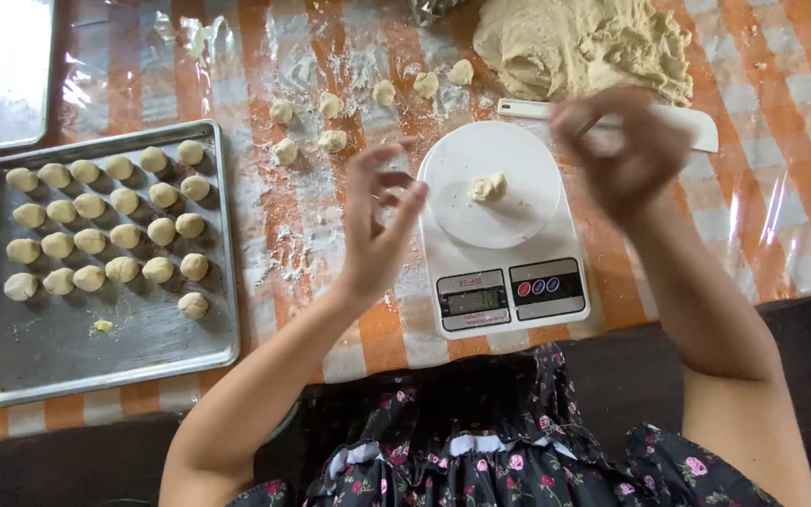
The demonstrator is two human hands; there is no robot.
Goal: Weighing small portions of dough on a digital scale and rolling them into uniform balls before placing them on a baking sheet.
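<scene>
Fingers (pixel 389 184) on my left hand (pixel 377 225) are loosely curled with a narrow gap between thumb and fingertips, and I see nothing held in them; the hand hovers just left of the scale. Going from the left edge, I see the corner of a second metal sheet (pixel 2 75) at the top, and below it a metal baking tray (pixel 96 361) lying on the counter (pixel 790 216), which is covered in an orange-and-white checked cloth under clear plastic. Rows of rolled dough balls (pixel 105 221) fill the upper part of that tray, with one ball (pixel 192 305) sitting alone beneath the rows. Further right, flour is dusted over the cloth, and a scatter of small rough dough pieces (pixel 330 103) lies above my left hand. Next comes the white kitchen scale (pixel 504 235), its round platform carrying one small lump of dough (pixel 487 186) near the middle. My right hand (pixel 626 155) hangs above the scale's upper right edge, blurred by motion; its fingers look bunched together, but I cannot tell whether they pinch anything. Behind it lies a white plastic scraper (pixel 696 127), and beyond that the big mass of dough (pixel 584 42) at the top.
</scene>
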